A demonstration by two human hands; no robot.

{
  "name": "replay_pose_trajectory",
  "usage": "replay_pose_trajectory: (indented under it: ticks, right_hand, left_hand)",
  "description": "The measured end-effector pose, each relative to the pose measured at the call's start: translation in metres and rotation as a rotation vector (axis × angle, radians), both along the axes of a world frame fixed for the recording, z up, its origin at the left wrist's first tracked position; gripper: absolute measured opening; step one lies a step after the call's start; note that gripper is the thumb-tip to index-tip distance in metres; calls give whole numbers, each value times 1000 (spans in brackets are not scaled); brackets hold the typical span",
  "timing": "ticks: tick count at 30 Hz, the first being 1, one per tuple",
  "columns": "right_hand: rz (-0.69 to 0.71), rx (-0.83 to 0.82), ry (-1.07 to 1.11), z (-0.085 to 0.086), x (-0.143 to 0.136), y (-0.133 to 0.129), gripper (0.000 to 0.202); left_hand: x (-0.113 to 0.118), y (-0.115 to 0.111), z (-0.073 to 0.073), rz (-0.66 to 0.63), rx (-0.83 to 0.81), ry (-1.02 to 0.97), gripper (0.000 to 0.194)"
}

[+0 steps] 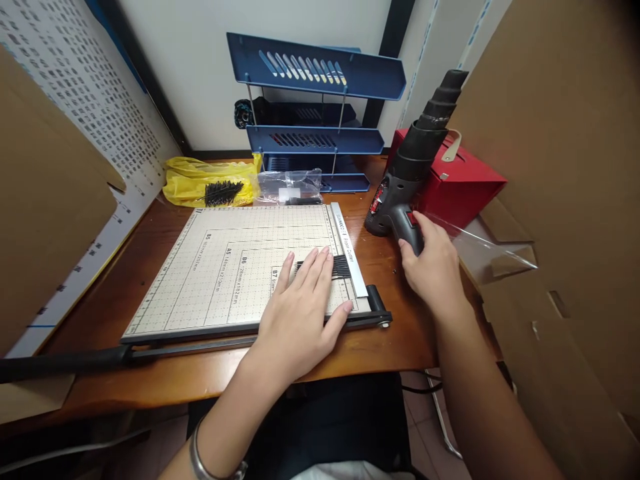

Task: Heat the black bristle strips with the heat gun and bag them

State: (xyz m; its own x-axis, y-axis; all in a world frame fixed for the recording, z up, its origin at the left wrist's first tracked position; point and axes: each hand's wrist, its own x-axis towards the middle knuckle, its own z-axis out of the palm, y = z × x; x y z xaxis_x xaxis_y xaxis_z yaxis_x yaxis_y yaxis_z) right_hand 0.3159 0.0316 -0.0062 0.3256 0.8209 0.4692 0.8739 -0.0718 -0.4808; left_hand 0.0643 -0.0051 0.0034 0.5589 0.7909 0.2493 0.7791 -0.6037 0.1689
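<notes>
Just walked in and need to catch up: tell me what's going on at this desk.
A person sits at a wooden desk. Their left hand lies flat on a bundle of thin black strips on a grey gridded paper cutter board. Their right hand grips the handle of a dark grey heat gun, which rests on the desk beside a red metal box. More black strips lie on a yellow plastic bag behind.

My left hand (300, 310) lies flat, palm down, fingers extended and close together, thumb spread to the right. My right hand (434, 263) curls in a loose grip, wrist bent inward. Both my forearms angle up from below.
</notes>
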Motion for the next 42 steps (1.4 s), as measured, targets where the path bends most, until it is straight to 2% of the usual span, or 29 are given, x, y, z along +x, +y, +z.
replay_pose_trajectory:
  ticks: [4,8,12,14,16,17,20,21,23,25,28,31,34,37,39,42]
  right_hand:
    - [37,-9,-11,5,-1,0,58]
    - [30,-1,5,4,0,3,58]
    - [9,-49,22,6,-6,2,59]
    - [-2,19,73,15,-12,1,57]
    - [13,136,301,30,-18,1,53]
    - [58,166,497,38,-20,3,54]
    - [402,-29,1141,57,-23,19,76]
    - [493,-55,1277,60,-24,28,79]
    - [589,15,1467,62,-26,49,81]
    - [584,131,1684,61,-30,69,86]
    - [560,322,2195,63,-42,87,93]
    - [620,518,2753,71,-50,91,90]
    - [618,582,3186,76,-48,94,81]
    - [428,502,3485,77,-35,101,80]
    - [310,472,3609,77,-26,107,85]
    - [288,537,3635,78,-22,112,86]
  left_hand:
    - [-23,4,7,69,35,-50,68]
    - [-45,12,3,140,32,-57,70]
    - [-52,15,-1,127,-22,-38,75]
    - [-52,15,-2,122,-33,-38,76]
    - [-51,15,-2,127,-32,-42,76]
    - [-51,15,-2,128,-30,-44,77]
    - [-53,15,-1,110,-27,-56,81]
    - [-53,14,0,102,-29,-62,83]
    - [-54,14,1,92,-37,-70,85]
    - [-55,14,2,87,-37,-61,86]
    - [-55,14,2,79,-28,-38,86]
    - [-55,14,2,83,-29,-45,85]
    - [-54,14,3,87,-44,-62,85]
    - [-53,13,4,81,-57,-67,85]
    - [-53,13,5,81,-58,-72,86]
    - [-53,12,6,85,-50,-79,85]
